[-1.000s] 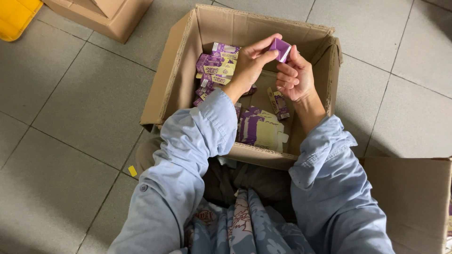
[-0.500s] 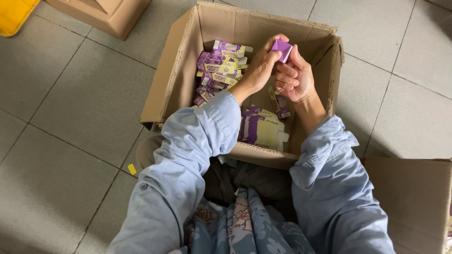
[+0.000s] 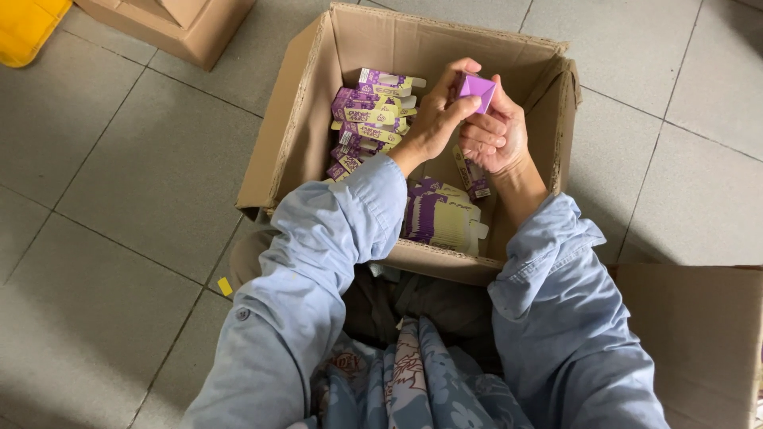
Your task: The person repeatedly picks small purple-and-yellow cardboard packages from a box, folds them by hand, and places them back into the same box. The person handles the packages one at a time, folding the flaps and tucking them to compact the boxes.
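**Here: two hands, one small purple carton, above an open box**

Item 1. Small purple carton (image 3: 477, 90), folded into shape, one square end facing up. Held above the far right part of the open cardboard box (image 3: 298, 135), clear of its contents.

Item 2. Left hand (image 3: 435, 119), in a pale blue sleeve. Fingers curl around the small purple carton from the left, thumb pressed to its near edge; grasping it.

Item 3. Right hand (image 3: 497, 137), in a matching sleeve. Fingers bent under and behind the same carton, gripping it from the right. The two hands touch each other around it.

Item 4. Open cardboard box, brown, flaps raised, standing on the grey tiled floor (image 3: 119, 175) just in front of the person's knees.

Item 5. Flat purple-and-cream carton blanks (image 3: 373, 111), stacked loosely along the left inside of the box; a second bundle (image 3: 441, 218) leans near the front wall, below the hands.

Item 6. Second brown box (image 3: 187, 32), far left on the floor, with a yellow object (image 3: 28, 28) beside it at the corner.

Item 7. Cardboard sheet (image 3: 699, 334), lower right, next to the right sleeve.
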